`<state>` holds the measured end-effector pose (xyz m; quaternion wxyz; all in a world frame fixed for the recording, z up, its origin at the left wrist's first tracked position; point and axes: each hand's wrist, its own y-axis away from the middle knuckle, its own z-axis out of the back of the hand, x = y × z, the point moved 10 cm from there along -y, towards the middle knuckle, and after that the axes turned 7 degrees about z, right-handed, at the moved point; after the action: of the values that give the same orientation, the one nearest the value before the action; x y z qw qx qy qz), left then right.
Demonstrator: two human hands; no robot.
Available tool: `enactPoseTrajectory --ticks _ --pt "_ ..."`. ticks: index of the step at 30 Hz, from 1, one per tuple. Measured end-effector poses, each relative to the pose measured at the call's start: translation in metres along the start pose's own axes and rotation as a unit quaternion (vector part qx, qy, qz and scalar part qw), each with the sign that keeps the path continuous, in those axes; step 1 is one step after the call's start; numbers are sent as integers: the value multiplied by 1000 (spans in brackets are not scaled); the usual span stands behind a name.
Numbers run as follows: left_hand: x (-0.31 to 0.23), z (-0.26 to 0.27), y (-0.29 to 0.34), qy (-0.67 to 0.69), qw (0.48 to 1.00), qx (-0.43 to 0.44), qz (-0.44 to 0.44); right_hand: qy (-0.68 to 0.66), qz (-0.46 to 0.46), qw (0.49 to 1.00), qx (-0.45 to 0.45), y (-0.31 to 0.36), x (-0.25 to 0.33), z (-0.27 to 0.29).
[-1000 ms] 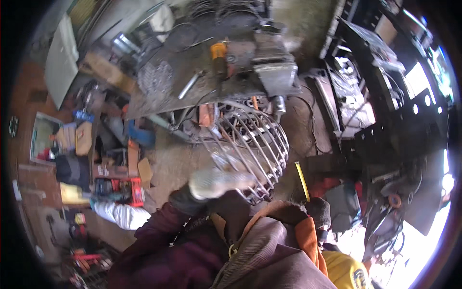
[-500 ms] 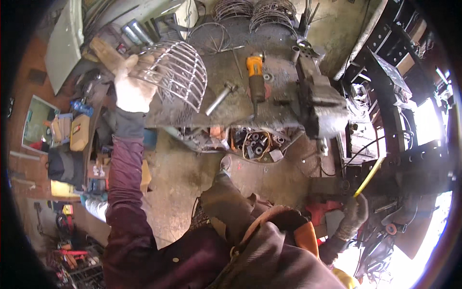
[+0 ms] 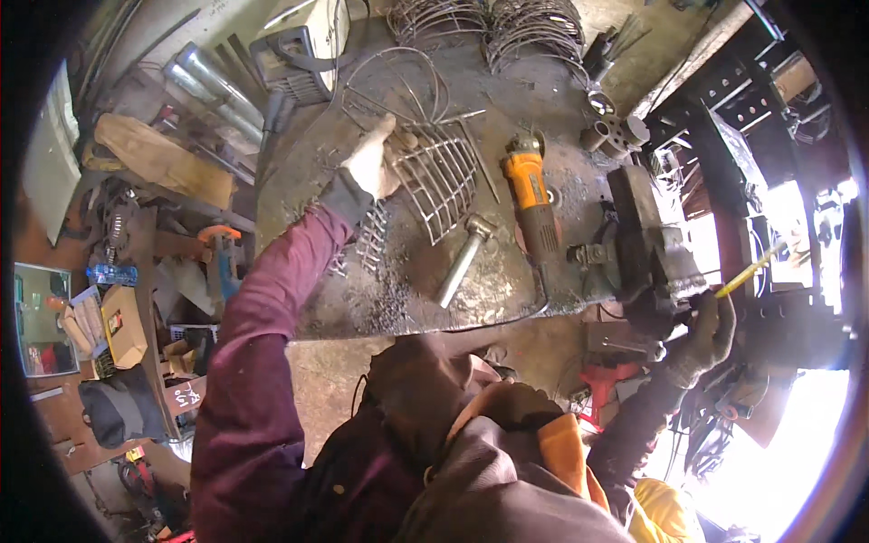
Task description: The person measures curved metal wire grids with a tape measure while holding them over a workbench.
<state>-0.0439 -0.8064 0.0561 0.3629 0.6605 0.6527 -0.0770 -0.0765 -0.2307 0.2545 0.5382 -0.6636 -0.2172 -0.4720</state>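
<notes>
My gloved left hand (image 3: 369,163) is closed on the left edge of a curved metal grille (image 3: 442,185) of crossed bars. The grille is low over the workbench (image 3: 362,308); whether it touches the top I cannot tell. Off to the right, my gloved right hand (image 3: 709,333) is closed around a thin yellow stick (image 3: 751,271) that points up and outward. To the right of the grille lie a hammer (image 3: 464,258) with a metal handle and an orange angle grinder (image 3: 534,199). A wire ring frame (image 3: 398,54) rests behind my left hand.
A bench vise (image 3: 647,240) stands at the bench's right edge. Bundles of wire rings (image 3: 534,32) sit at the back, and a boxy machine (image 3: 303,54) at the back left. Short metal pieces (image 3: 373,237) lie near my left wrist. A leather-like piece (image 3: 158,158) is farther left.
My left hand has brought the grille rightward and down over the bench. My right hand has risen with the yellow stick. The view has shifted closer to the bench.
</notes>
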Motion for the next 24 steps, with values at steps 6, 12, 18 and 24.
enactPoseTrajectory --ticks 6,12,18,24 --pt "-13 -34 60 -170 967 36 189 332 291 897 40 2 11 -11" --pt "-182 -1 -28 -499 856 135 -1 297 166 940 -30 2 -17 -3" --pt "-276 26 -187 -787 528 -288 -137 292 103 949 -53 3 -18 -3" --pt "-187 -49 -172 -601 797 14 58 319 134 937 -56 4 -11 -1"
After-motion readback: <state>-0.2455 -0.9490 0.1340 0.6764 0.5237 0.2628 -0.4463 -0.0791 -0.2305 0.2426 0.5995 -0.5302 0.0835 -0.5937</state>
